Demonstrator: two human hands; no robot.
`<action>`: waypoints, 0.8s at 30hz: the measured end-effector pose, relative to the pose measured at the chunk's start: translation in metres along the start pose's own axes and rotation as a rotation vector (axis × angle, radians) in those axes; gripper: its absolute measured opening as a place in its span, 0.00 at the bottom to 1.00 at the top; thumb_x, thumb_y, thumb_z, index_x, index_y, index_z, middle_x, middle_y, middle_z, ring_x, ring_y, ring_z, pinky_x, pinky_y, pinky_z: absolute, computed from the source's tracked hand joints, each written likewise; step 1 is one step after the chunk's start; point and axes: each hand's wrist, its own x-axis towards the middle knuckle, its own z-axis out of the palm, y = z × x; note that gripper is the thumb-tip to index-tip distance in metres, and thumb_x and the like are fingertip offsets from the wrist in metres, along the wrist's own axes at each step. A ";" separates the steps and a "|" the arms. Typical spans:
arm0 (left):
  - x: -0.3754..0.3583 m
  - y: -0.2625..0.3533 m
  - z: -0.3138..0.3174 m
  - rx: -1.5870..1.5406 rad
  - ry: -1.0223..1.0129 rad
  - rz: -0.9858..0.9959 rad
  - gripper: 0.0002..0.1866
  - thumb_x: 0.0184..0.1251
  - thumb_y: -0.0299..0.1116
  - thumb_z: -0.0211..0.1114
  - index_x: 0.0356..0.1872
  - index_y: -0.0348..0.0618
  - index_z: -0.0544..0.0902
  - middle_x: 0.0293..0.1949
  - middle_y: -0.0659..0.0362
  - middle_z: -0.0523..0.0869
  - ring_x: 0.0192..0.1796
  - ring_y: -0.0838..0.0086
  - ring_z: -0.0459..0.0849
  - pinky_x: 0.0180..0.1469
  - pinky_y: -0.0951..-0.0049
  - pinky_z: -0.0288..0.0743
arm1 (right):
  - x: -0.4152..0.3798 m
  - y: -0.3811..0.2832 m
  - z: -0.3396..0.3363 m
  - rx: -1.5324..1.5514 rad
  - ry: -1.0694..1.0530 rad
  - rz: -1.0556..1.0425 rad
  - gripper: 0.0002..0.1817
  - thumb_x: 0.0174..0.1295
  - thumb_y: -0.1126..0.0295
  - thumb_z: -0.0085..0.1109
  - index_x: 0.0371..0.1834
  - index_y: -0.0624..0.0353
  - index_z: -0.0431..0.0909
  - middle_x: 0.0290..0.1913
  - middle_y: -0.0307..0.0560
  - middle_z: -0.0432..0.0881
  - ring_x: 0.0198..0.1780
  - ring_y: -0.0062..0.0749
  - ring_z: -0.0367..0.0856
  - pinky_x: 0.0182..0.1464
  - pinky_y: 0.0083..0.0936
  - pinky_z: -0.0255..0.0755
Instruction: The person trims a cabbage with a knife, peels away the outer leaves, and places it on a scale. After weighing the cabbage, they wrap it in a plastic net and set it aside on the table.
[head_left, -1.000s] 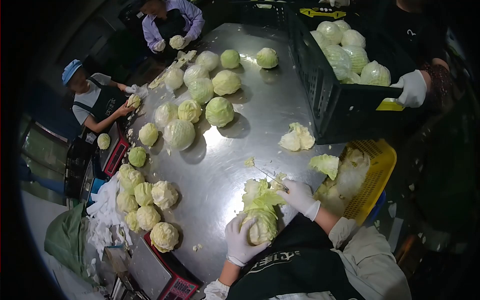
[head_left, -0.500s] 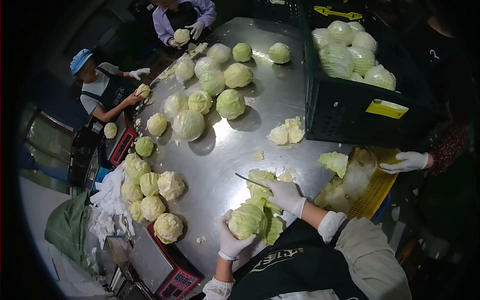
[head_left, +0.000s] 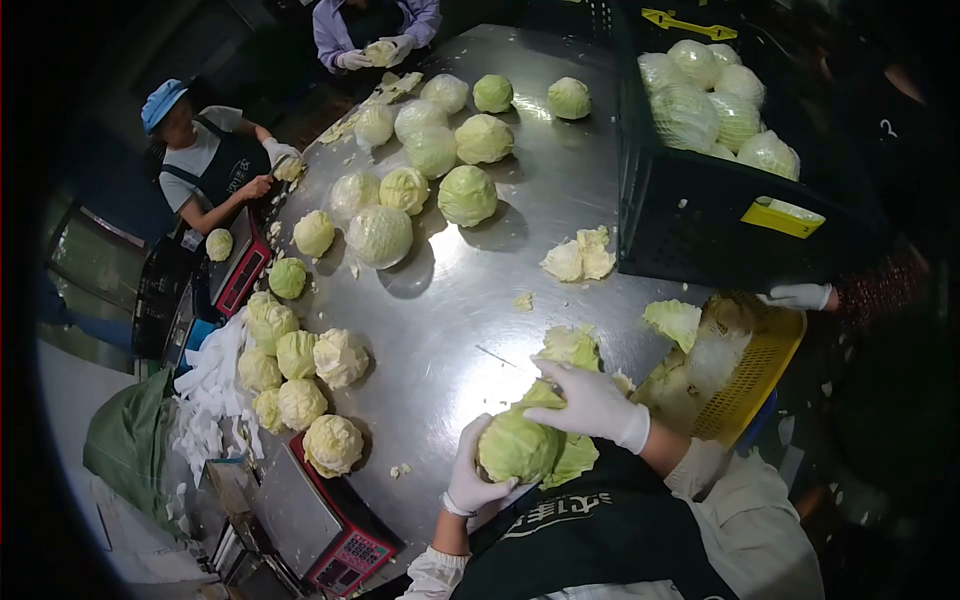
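A green cabbage (head_left: 518,446) is low in the centre, over the steel table. My left hand (head_left: 472,474), in a white glove, is wrapped round its left side. My gloved right hand (head_left: 598,402) is at its upper right, thumb on the leaves, closed on a knife (head_left: 497,357). The thin blade points up and left; its handle is hidden in the hand. Loose outer leaves hang at the cabbage's right side, and another leaf (head_left: 571,347) lies just beyond my right hand.
Several cabbages, some wrapped, stand on the table (head_left: 480,290). A dark crate (head_left: 740,215) of wrapped cabbages is upper right, a yellow basket (head_left: 768,372) below it. Red scales (head_left: 352,560) stand lower left. Two co-workers (head_left: 205,150) handle cabbages across the table; another person's gloved hand (head_left: 800,296) is right.
My right hand has moved down and right onto the cabbage's leaves, with the knife. The capped co-worker's hands have come together at a cabbage. The hand at the right has drawn back behind the crate.
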 end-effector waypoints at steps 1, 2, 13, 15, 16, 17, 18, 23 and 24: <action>0.006 0.009 0.001 -0.002 -0.013 0.002 0.55 0.41 0.39 0.82 0.75 0.40 0.64 0.69 0.46 0.69 0.74 0.55 0.68 0.76 0.56 0.62 | 0.003 -0.002 0.004 0.138 -0.047 -0.056 0.41 0.61 0.42 0.64 0.69 0.61 0.72 0.53 0.57 0.84 0.45 0.51 0.87 0.47 0.37 0.79; 0.012 0.026 0.004 0.161 -0.086 0.043 0.55 0.40 0.40 0.83 0.74 0.40 0.65 0.69 0.45 0.69 0.73 0.53 0.67 0.75 0.55 0.62 | 0.006 0.003 0.013 0.139 -0.038 -0.046 0.41 0.61 0.42 0.64 0.69 0.61 0.72 0.53 0.57 0.84 0.45 0.51 0.87 0.47 0.37 0.79; -0.002 -0.005 0.015 -0.294 0.137 -0.177 0.51 0.49 0.40 0.82 0.74 0.39 0.64 0.68 0.46 0.71 0.70 0.57 0.73 0.73 0.56 0.68 | -0.017 0.070 0.029 0.276 -0.005 0.078 0.20 0.62 0.61 0.65 0.53 0.61 0.80 0.45 0.58 0.86 0.46 0.50 0.86 0.49 0.36 0.78; 0.000 -0.008 0.017 -0.489 0.252 -0.208 0.49 0.52 0.42 0.80 0.74 0.38 0.63 0.69 0.48 0.72 0.69 0.58 0.74 0.73 0.57 0.68 | -0.024 0.090 0.033 0.224 0.042 0.048 0.19 0.63 0.61 0.65 0.53 0.58 0.80 0.45 0.55 0.87 0.46 0.49 0.87 0.49 0.36 0.78; -0.001 -0.011 0.018 -0.688 0.364 -0.244 0.48 0.56 0.43 0.78 0.74 0.38 0.62 0.69 0.49 0.72 0.69 0.60 0.75 0.73 0.58 0.69 | -0.031 0.095 0.030 0.191 0.091 0.045 0.19 0.63 0.61 0.65 0.53 0.58 0.80 0.45 0.54 0.87 0.46 0.48 0.87 0.49 0.37 0.79; -0.004 -0.028 0.012 -0.746 0.323 -0.254 0.48 0.60 0.50 0.74 0.76 0.40 0.60 0.69 0.48 0.72 0.70 0.56 0.74 0.73 0.56 0.70 | -0.039 0.100 0.025 0.157 0.137 0.042 0.18 0.62 0.61 0.65 0.53 0.57 0.81 0.45 0.54 0.87 0.46 0.48 0.87 0.49 0.37 0.79; -0.002 -0.013 0.014 -0.987 0.300 -0.326 0.48 0.61 0.53 0.73 0.76 0.40 0.60 0.70 0.48 0.72 0.70 0.55 0.75 0.71 0.53 0.72 | -0.048 0.105 0.016 0.112 0.145 0.099 0.18 0.62 0.60 0.65 0.53 0.56 0.81 0.45 0.53 0.87 0.46 0.47 0.87 0.48 0.37 0.79; 0.001 0.009 0.030 -1.350 0.265 -0.430 0.50 0.60 0.61 0.69 0.76 0.41 0.62 0.71 0.47 0.72 0.71 0.53 0.74 0.68 0.49 0.75 | -0.099 0.140 -0.028 -0.281 0.286 0.361 0.31 0.58 0.56 0.68 0.66 0.51 0.73 0.61 0.48 0.79 0.47 0.46 0.86 0.47 0.39 0.80; 0.000 0.002 0.035 -1.232 0.328 -0.431 0.47 0.62 0.57 0.69 0.76 0.43 0.61 0.71 0.49 0.71 0.70 0.52 0.75 0.66 0.49 0.77 | -0.102 0.114 -0.045 -0.256 0.324 0.376 0.42 0.57 0.53 0.71 0.73 0.55 0.65 0.66 0.53 0.74 0.56 0.48 0.83 0.54 0.39 0.78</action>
